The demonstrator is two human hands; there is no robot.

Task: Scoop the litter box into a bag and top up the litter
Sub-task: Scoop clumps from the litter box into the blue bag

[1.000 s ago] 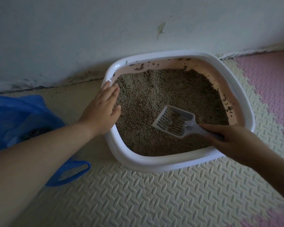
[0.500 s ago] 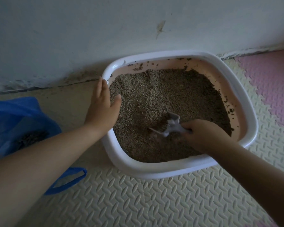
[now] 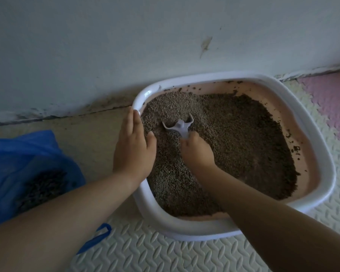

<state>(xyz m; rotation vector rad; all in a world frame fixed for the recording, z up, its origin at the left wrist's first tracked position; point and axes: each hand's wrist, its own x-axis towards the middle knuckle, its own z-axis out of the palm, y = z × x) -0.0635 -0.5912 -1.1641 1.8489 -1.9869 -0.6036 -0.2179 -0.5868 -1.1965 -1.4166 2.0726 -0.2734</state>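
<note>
1. While the right hand [image 3: 197, 152] curls its fingers tight round the handle of a grey scoop [image 3: 180, 126], the scoop's head is sunk in the litter [image 3: 234, 138] just left of the frame's centre. Only its back edge and neck show above the grains.
2. The left hand [image 3: 133, 152] lies flat on the left rim of the litter box [image 3: 185, 228], fingers straight and together, thumb spread over the litter, holding nothing.
3. The white-rimmed, pink-walled box fills the centre and right of the frame, with bare, speckled wall showing along its right side.
4. A blue plastic bag [image 3: 18, 154] sits open at the left edge of the frame, apart from the box, with dark matter inside. Its handle loop [image 3: 98, 238] lies at the lower left.
5. A cream foam mat [image 3: 155, 254] runs under the box, a pink tile [image 3: 332, 91] joins it at the upper right, and a scuffed pale wall [image 3: 106, 46] spans the top.
</note>
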